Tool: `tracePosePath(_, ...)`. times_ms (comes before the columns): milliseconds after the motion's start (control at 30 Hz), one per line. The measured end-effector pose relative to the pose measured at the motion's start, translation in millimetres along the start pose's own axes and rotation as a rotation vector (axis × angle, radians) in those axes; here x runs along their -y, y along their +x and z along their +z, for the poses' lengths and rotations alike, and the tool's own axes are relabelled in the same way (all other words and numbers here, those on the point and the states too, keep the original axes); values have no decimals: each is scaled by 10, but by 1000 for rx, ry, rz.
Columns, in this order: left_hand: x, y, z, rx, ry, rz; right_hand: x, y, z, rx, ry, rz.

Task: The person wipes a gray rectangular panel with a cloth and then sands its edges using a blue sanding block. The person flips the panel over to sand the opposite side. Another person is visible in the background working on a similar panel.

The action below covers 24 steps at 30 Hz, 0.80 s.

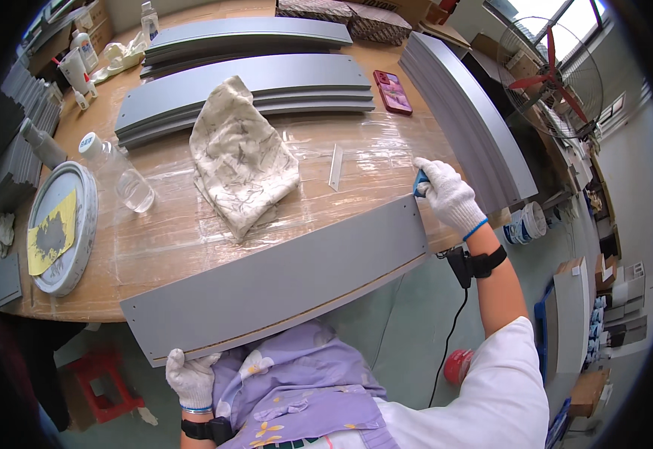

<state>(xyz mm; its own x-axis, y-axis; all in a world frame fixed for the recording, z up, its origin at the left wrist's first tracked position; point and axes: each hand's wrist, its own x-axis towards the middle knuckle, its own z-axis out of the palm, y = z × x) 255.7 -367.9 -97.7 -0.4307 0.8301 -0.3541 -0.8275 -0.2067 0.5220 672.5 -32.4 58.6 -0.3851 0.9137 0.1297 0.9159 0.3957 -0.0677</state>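
A long grey board (281, 280) lies slanted along the table's near edge, partly overhanging it above my lap. Its near long edge shows a brown strip. My left hand (190, 378), in a white knit glove, grips the board's near left corner, its thumb by the edge and its other fingers partly hidden. At the far right end, my gloved right hand (450, 196) is closed round a small blue tool (419, 182), held against the board's end. The fingers hide most of that tool, so its kind is unclear.
Behind the board lie a stained cloth (240, 157), a thin pale strip (335, 167), a clear bottle (128, 179) and a round lid (87, 224) with yellow sandpaper (52, 233). Stacked grey boards (244, 86) and a phone (393, 93) sit farther back. Another stack (469, 112) stands right; a fan (550, 78) is beyond.
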Motion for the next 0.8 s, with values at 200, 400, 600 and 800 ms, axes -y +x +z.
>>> tracePosePath(200,20,-2,133,-60,42,24,-59,-80,71,-98,380,133)
tracePosePath(400,49,-13,151,-101,126,71,-213,-48,131,-104,272,320)
tracePosePath(600,36,33,101,-68,141,46,-322,-292,377,-119,608,422)
tracePosePath(800,40,-20,106,-90,192,92,-281,-388,159,78,488,513)
